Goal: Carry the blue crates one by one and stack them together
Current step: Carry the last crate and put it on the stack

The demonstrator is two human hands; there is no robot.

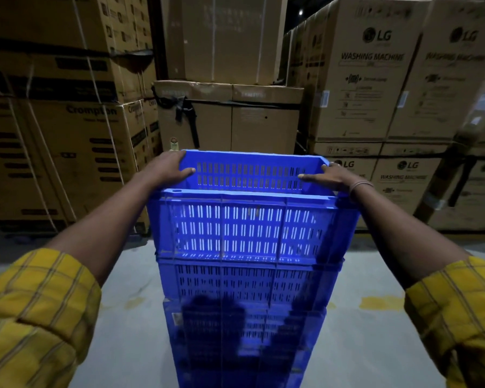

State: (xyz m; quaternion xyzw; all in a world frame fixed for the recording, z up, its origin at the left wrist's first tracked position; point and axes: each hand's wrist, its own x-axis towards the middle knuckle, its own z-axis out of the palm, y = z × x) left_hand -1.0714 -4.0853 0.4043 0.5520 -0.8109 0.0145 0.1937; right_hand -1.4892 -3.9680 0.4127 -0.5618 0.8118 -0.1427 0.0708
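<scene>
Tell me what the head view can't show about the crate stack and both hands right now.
- Stack's base: cut off by the bottom edge, in shadow; crate count unclear.
- Top crate floor: hidden by its near wall.
- Left hand and right hand fingers: hidden over the side rims, so each grip is unclear.
- Small carton print: blurred.

Both arms reached forward in rolled-up yellow checked sleeves [37, 312]. The left hand [167, 167] and right hand [331, 177] curled over opposite sides, thumbs pointing inward; a thin band [360, 185] circled the right wrist.
</scene>
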